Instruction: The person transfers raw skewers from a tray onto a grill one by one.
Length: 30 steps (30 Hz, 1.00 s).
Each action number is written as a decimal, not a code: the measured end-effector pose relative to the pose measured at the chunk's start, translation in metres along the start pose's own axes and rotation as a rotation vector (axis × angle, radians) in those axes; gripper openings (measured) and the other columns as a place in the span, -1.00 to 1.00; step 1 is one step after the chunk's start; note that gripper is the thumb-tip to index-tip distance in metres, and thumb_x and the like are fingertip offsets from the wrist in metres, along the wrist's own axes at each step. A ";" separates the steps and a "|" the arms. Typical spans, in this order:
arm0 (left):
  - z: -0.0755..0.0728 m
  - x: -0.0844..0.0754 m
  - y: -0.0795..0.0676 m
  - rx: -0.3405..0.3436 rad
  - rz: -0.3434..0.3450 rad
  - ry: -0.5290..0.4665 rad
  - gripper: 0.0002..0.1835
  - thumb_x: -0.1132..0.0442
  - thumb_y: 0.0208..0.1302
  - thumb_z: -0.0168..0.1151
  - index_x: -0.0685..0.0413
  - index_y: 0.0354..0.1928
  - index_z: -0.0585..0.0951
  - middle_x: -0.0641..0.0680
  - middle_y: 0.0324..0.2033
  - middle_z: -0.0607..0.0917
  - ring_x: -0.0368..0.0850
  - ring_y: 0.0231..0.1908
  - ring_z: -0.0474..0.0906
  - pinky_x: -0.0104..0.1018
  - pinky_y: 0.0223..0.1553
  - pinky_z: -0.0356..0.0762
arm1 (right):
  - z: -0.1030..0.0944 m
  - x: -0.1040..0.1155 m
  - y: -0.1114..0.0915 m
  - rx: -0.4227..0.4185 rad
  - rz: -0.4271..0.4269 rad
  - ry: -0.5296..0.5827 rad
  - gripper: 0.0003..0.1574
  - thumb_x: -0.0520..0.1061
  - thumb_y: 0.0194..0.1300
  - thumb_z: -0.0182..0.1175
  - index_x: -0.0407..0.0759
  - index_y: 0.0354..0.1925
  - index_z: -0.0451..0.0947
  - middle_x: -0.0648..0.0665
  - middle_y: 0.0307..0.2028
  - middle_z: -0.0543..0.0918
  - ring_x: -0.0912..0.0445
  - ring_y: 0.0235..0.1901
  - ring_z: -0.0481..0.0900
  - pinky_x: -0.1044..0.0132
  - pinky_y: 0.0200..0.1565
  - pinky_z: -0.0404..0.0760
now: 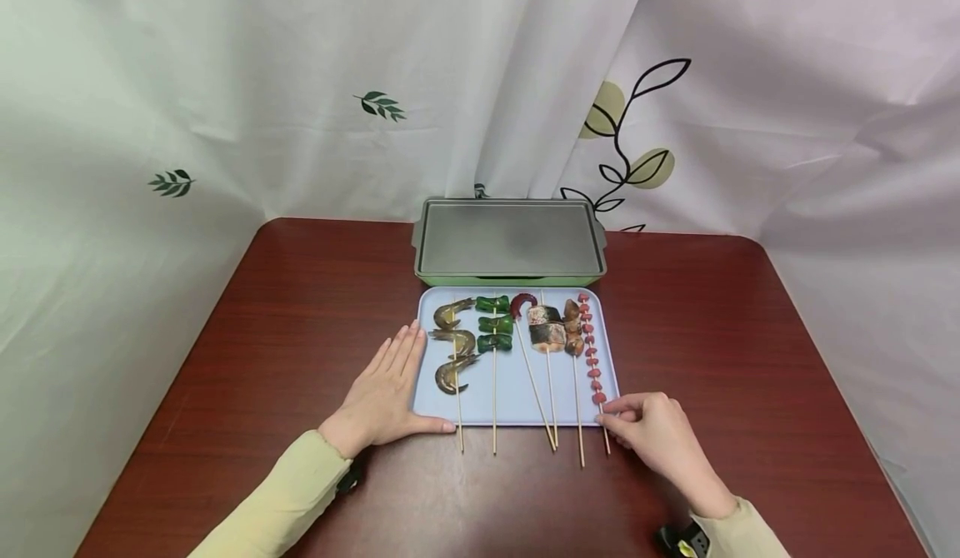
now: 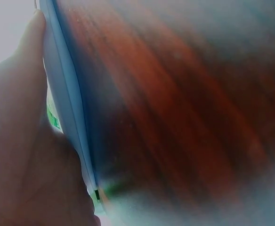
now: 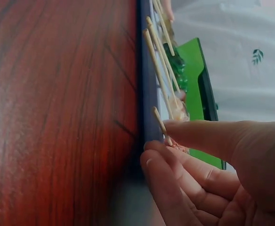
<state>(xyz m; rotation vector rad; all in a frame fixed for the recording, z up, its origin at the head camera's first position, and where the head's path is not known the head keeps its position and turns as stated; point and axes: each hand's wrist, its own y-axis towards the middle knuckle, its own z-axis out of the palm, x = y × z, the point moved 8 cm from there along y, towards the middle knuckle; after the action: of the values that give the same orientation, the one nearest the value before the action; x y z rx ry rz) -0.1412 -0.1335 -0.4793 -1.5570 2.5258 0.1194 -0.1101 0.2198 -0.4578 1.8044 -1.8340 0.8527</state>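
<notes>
A pale blue tray [image 1: 514,404] holds several skewers laid side by side, their stick ends jutting over its front edge. My left hand [image 1: 386,396] rests with straight fingers along the tray's left rim; its thumb reaches the front corner beside the stick of a shrimp skewer [image 1: 450,341]. At the front right corner, my right hand [image 1: 656,433] pinches the stick of the skewer with small red pieces [image 1: 591,350] between thumb and curled fingers. The fingertips also lie close to the tray edge in the right wrist view; contact with it is unclear.
Between the outer skewers lie a green pepper skewer [image 1: 494,325], a dark red curled one [image 1: 521,302], a black-and-white one [image 1: 547,329] and a brown chunky one [image 1: 573,327]. Behind the tray stands a grey-topped green griddle [image 1: 510,237]. A patterned white curtain [image 1: 375,42] surrounds the reddish-brown table [image 1: 330,291].
</notes>
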 end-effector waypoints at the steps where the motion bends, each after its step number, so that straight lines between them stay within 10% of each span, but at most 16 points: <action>1: 0.000 0.000 0.000 -0.001 0.000 -0.002 0.53 -0.78 -0.09 -0.01 0.38 0.57 -0.04 0.33 0.57 -0.10 0.16 0.56 -0.17 0.04 0.50 -0.12 | 0.001 -0.001 0.000 0.005 0.007 0.019 -0.91 -0.16 0.14 0.52 -0.14 -0.35 0.81 0.15 -0.67 0.66 0.25 -0.64 0.60 0.38 -0.52 0.52; 19: -0.003 -0.002 -0.001 -0.018 0.011 0.009 0.52 -0.78 -0.09 -0.02 0.41 0.56 0.00 0.35 0.56 -0.06 0.19 0.55 -0.13 0.03 0.49 -0.10 | 0.013 -0.010 -0.003 0.216 0.086 0.480 -0.63 -0.33 0.30 0.33 -0.62 -0.01 0.60 -0.27 -0.44 0.74 0.03 -0.52 0.72 0.19 -0.41 0.74; 30: -0.006 -0.005 0.000 0.008 0.007 0.021 0.51 -0.74 -0.08 0.09 0.43 0.55 0.01 0.37 0.55 -0.04 0.21 0.54 -0.10 0.05 0.49 -0.06 | 0.009 -0.010 -0.007 0.216 0.045 0.530 -0.67 -0.42 0.30 0.27 -0.65 -0.02 0.55 -0.32 -0.42 0.72 0.06 -0.51 0.71 0.19 -0.39 0.74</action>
<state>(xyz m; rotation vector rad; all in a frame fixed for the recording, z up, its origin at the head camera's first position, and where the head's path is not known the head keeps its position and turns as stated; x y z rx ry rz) -0.1397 -0.1303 -0.4721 -1.5545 2.5447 0.0943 -0.1016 0.2208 -0.4705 1.4624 -1.4843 1.4323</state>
